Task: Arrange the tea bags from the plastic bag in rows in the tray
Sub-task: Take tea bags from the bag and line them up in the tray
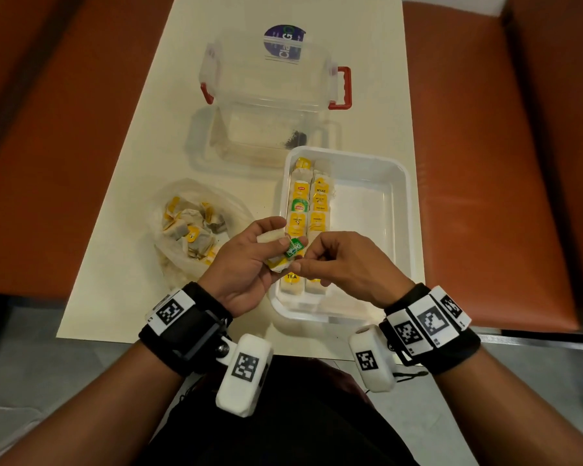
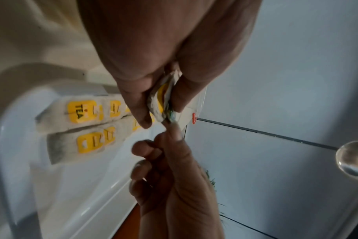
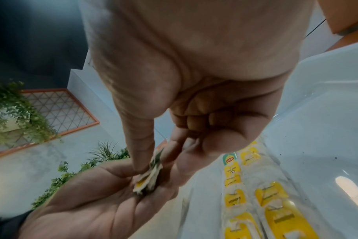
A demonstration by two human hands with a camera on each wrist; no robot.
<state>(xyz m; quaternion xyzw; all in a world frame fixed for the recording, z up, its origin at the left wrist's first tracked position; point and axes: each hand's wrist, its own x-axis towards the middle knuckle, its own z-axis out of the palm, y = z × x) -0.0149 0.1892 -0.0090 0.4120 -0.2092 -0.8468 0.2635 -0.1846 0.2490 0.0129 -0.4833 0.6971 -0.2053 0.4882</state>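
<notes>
My left hand (image 1: 266,243) grips a small stack of tea bags (image 1: 283,252), one with a green tag and one with a yellow tag, just over the white tray's (image 1: 401,210) near left side. My right hand (image 1: 305,260) pinches the stack's edge between thumb and forefinger, its other fingers curled. The left wrist view shows the stack (image 2: 161,103) edge-on between my left thumb and fingers. From the right wrist, the stack (image 3: 149,174) lies against my left palm. Two rows of tea bags (image 1: 308,210) lie along the tray's left side. The plastic bag (image 1: 189,227) holds several more.
A clear storage box (image 1: 249,136) stands behind the tray, with its red-handled lid (image 1: 273,72) farther back. The tray's right part (image 1: 367,230) holds nothing. Orange seats flank the narrow cream table (image 1: 132,183).
</notes>
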